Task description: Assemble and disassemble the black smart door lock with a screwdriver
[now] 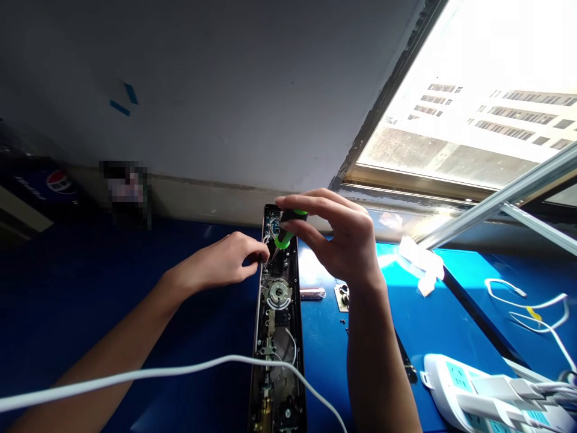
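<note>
A long black housing (278,328), apparently an opened electronic door lock, lies lengthwise on the blue table with its inner parts and wires exposed. My right hand (345,231) grips the black and green handle of a screwdriver (283,239) between thumb and fingers. The shaft slants down to the left into the upper part of the housing; its tip is too small to make out. At the left rim, my left hand (229,257) has its thumb and fingers pinched together close to the tip. What they hold, if anything, is hidden.
A white cable (180,371) crosses in front, over the housing. On the right stand a white power strip (469,391) with plugs and a metal frame (509,192). A metal plate (341,297) and small screws (343,322) lie near my right forearm. The wall rises behind.
</note>
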`<state>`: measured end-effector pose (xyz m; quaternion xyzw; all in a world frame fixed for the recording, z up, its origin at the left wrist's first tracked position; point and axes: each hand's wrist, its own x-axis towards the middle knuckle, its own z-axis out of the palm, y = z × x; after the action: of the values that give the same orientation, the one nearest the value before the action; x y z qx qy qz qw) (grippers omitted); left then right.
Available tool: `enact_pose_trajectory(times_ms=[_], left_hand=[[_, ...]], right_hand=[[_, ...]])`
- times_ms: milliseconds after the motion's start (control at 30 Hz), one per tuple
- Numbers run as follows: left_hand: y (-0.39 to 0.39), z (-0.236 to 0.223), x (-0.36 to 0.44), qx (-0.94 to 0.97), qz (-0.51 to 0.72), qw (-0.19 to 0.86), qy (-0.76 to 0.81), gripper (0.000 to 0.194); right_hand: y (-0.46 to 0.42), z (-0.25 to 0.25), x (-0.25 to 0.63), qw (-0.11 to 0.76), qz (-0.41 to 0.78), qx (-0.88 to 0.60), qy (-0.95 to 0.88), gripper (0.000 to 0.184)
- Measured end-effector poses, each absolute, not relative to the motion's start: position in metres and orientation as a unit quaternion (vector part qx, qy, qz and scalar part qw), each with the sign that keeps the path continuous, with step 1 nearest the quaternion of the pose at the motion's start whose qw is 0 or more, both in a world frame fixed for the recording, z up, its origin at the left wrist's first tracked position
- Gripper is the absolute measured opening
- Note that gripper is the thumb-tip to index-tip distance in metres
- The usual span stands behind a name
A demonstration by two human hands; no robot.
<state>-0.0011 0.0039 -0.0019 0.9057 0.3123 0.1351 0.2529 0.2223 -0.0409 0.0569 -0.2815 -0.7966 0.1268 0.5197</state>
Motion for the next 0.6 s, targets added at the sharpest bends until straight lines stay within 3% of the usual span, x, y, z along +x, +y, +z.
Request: enact_pose_trajectory(times_ms=[100, 267, 467, 600], left_hand=[[0.004, -0.002, -0.001, 0.905, 0.137, 0.252, 0.314, 0.023], [0.004, -0.003, -0.001, 0.904, 0.144, 0.258, 0.308, 0.022], [0.003, -0.003, 0.0, 0.901, 0.143, 0.231, 0.338, 0.021], [0.004, -0.005, 0.001, 0.906, 0.144, 0.225, 0.328, 0.019]], right_hand=[[-0.04, 0.057, 0.222, 0.529, 0.098, -0.292, -0.791, 0.027], [-0.045, 0.06, 0.221, 0.478, 0.199, -0.266, -0.813, 0.04], [-0.041, 0.056, 0.216, 0.51, 0.107, -0.267, -0.811, 0.027], [-0.045, 0.058, 0.211, 0.464, 0.177, -0.267, -0.826, 0.036]])
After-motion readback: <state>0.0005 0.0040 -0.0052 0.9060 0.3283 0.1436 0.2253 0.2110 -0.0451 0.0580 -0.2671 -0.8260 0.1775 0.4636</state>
